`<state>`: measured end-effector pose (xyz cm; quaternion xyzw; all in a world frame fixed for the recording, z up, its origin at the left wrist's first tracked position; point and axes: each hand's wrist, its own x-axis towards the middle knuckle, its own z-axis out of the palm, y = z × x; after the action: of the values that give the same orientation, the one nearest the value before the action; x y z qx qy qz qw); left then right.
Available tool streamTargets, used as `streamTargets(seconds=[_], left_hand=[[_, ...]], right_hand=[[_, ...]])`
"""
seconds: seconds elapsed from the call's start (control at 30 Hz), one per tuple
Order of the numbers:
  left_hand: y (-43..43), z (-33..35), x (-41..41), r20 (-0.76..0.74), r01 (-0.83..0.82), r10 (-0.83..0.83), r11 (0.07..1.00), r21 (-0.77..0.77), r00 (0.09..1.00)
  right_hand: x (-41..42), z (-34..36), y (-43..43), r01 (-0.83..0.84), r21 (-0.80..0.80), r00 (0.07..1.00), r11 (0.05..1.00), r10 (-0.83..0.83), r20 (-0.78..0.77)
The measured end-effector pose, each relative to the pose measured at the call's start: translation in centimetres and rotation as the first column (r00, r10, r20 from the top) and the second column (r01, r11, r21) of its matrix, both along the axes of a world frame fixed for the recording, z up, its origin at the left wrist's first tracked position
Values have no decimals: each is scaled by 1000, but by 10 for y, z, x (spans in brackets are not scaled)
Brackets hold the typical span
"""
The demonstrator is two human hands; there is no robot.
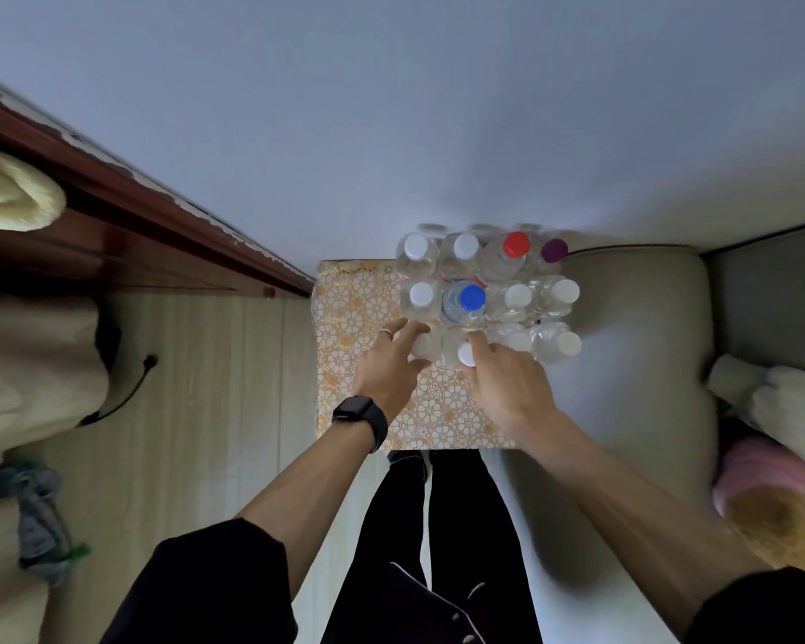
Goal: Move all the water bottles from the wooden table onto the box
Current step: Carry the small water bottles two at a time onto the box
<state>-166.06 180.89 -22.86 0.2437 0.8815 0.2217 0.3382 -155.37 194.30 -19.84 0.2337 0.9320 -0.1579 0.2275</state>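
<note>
Several clear water bottles stand packed together on the far right part of a gold-flowered surface (359, 299); whether this is the box or the table I cannot tell. Most have white caps; one is blue-capped (471, 297), one red-capped (516, 244), one purple-capped (554, 251). My left hand (389, 364), with a black watch on the wrist, wraps a white-capped bottle (421, 346) in the near row. My right hand (507, 383) grips the neighbouring white-capped bottle (466, 354) near its top.
A grey cushioned seat (633, 327) adjoins the surface on the right, with a pink item (763, 476) further right. A dark red wooden frame (136, 216) runs along the left above pale wood flooring (205, 411) with a black cable (126, 392). My dark-trousered legs are below.
</note>
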Motion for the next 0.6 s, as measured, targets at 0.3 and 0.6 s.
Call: streamTargets(seconds=[0.3, 0.6], left_hand=[[4, 9, -1, 4, 35, -35, 999, -22, 999], [-11, 68, -10, 65, 95, -89, 991, -93, 994]], right_hand=[[-10, 0, 0, 105, -27, 994, 994, -104, 24], [13, 64, -2, 232, -105, 971, 967, -236, -32]])
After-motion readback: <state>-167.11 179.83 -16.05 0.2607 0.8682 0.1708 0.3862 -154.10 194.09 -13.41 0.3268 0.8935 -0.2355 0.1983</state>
